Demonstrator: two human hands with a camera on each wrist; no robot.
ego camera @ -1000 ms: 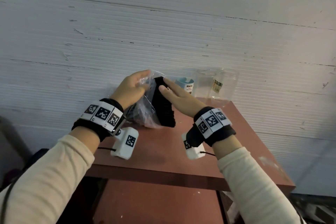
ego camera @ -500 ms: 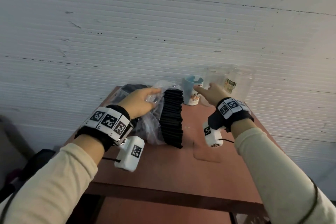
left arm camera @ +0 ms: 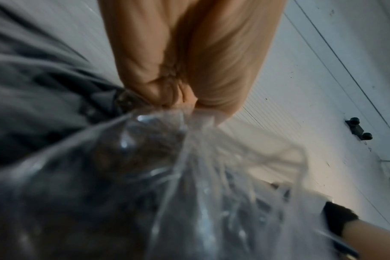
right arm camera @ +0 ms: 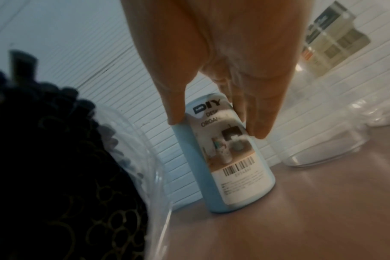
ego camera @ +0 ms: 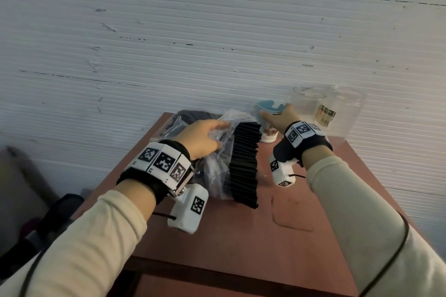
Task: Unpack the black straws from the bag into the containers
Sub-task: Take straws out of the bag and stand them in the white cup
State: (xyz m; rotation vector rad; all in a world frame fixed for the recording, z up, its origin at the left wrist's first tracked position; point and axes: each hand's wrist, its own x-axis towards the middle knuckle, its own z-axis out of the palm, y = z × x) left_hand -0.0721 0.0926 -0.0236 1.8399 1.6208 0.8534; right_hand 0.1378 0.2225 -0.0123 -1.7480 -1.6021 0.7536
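Nearest: both forearms in cream sleeves come in over the reddish table (ego camera: pixel 241 243), wrist cams w/ marker tags strapped on. L hand (ego camera: pixel 202 137) sits mid-table, fingers bunched tight, pinching a gathered fold of the clear plastic bag (ego camera: pixel 214 173); wrist view confirms the film is crumpled between thumb and fingertips (left arm camera: pixel 178 98). Bag is lifted at that pinch point, rest slumps on the table. Black straws (ego camera: pixel 245 164) are in the bag as a packed bundle, stacked ends facing right, just right of L hand; more dark contents further back in the bag, too blurred to ID. R hand (ego camera: pixel 280 119) is further back, at the light-blue container (right arm camera: pixel 225 158) w/ DIY label. Thumb on its left edge, fingers (right arm camera: pixel 256 114) on the label front, spread either side of the upper part, touching it. Container stands upright on the table, near the wall. Far right corner: two clear jars (ego camera: pixel 337 113) side by side against the white ribbed wall (ego camera: pixel 217 43), apart from R hand
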